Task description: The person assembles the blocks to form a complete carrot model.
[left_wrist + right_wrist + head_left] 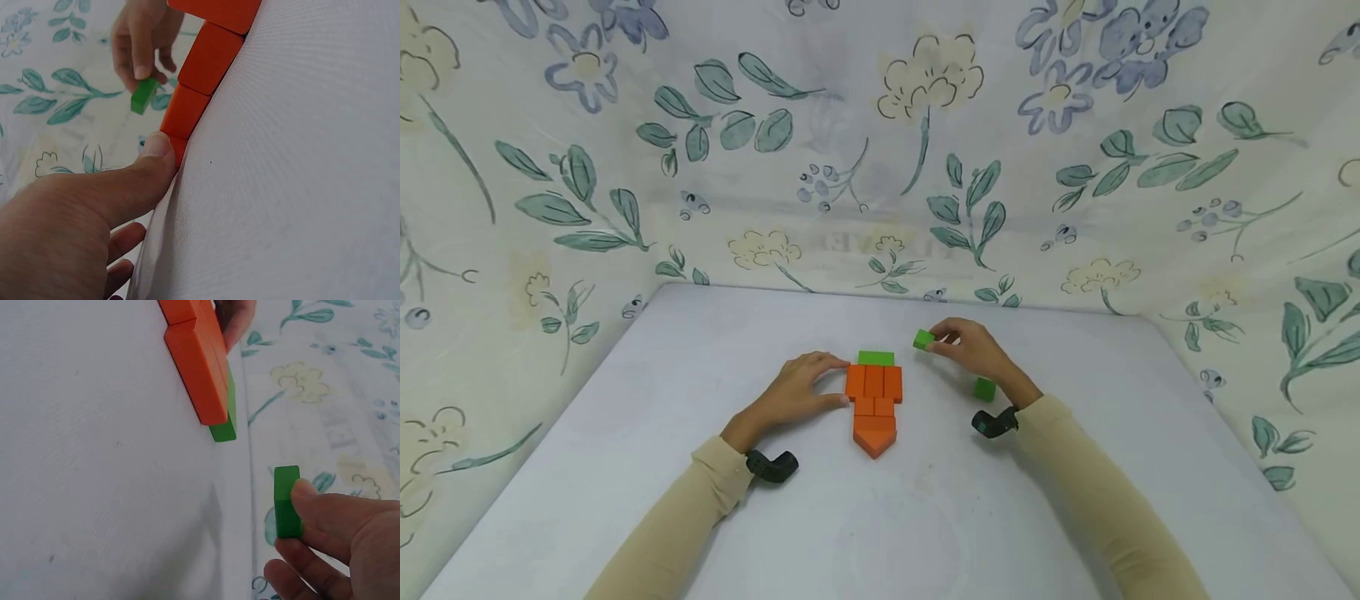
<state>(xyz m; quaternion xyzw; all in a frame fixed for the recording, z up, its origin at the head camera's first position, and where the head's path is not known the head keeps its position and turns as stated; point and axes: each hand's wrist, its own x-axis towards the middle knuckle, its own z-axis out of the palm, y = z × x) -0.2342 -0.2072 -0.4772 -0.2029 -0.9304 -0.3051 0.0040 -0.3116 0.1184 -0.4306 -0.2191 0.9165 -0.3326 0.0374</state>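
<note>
My right hand (976, 346) pinches a small green block (923, 339) between thumb and fingers, above the far part of the table. In the right wrist view, the thumb presses on this green block (287, 501). Flat on the table lies a row of orange blocks (874, 383), ending in an orange triangular block (875, 442) that points towards me. A green rectangular block (876, 358) sits against the far end. With thumb and forefinger spread, my left hand (799, 390) touches the left side of the orange blocks. Its thumb rests at an orange block (180, 150) in the left wrist view.
Another green block (985, 389) lies on the white table (880, 533), beneath and near the right wrist. A flower-patterned cloth (850, 208) hangs behind the table and along both sides. Dark devices are strapped at both wrists.
</note>
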